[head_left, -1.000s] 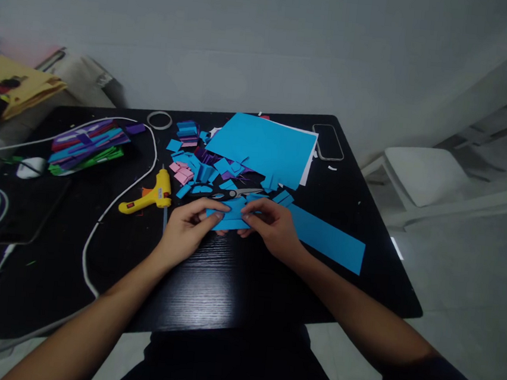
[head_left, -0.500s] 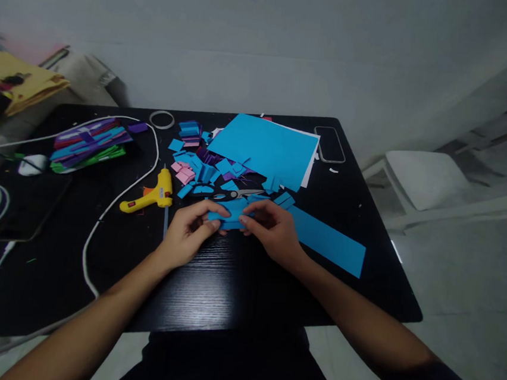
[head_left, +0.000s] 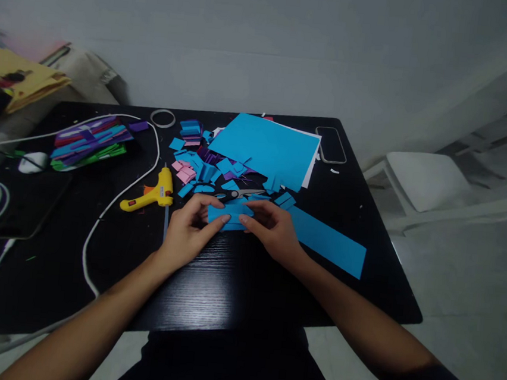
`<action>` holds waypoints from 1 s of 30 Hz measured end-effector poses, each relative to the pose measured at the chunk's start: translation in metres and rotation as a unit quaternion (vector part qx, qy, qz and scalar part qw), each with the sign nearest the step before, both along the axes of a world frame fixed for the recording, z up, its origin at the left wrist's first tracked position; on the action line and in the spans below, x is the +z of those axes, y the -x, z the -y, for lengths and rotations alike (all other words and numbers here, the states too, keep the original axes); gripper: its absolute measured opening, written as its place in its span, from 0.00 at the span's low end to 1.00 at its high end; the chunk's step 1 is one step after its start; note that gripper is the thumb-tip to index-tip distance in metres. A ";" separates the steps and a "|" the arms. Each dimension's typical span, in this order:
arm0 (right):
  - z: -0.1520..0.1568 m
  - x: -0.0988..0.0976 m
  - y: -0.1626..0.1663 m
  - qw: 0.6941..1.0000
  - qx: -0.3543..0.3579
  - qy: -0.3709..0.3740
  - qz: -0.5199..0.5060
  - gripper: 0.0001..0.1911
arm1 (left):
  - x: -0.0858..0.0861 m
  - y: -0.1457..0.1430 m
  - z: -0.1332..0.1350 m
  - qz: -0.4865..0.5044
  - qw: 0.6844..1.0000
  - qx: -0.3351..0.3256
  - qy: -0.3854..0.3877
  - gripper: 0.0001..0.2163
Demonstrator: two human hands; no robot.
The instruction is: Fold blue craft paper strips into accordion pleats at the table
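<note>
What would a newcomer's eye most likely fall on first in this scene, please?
Probably the large blue sheet near the back of the black table. Next, perhaps the yellow glue gun, lying left of the left hand. Nearer the viewer, the left hand and right hand hold a small blue paper between them.

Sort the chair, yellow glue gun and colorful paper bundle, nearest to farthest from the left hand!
1. Yellow glue gun: just left of the left hand.
2. Colorful paper bundle: farther left.
3. White chair: far right, past the table.
</note>
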State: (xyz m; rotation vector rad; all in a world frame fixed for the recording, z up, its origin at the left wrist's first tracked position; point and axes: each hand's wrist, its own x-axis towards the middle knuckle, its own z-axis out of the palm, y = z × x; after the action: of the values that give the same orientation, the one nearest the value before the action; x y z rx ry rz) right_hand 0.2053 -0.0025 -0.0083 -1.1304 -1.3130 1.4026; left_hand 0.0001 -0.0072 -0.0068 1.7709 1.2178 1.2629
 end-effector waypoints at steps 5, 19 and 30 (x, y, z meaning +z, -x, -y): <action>-0.001 -0.003 0.001 0.999 0.011 0.024 -0.027 0.14 | -0.004 0.000 0.001 0.027 0.999 -0.011 0.042 0.13; -0.003 0.000 0.000 0.997 0.031 0.030 -0.057 0.13 | 0.014 0.000 -0.005 0.051 0.978 -0.053 0.196 0.11; -0.006 0.000 -0.004 0.997 0.036 0.037 -0.055 0.12 | 0.013 0.007 -0.006 0.005 0.988 -0.033 0.153 0.14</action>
State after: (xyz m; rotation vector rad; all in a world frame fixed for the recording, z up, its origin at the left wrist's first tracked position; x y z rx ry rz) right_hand 0.2091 0.0040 -0.0083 -1.0475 -1.2440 1.5560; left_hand -0.0067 -0.0011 0.0057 1.5657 1.2615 0.9851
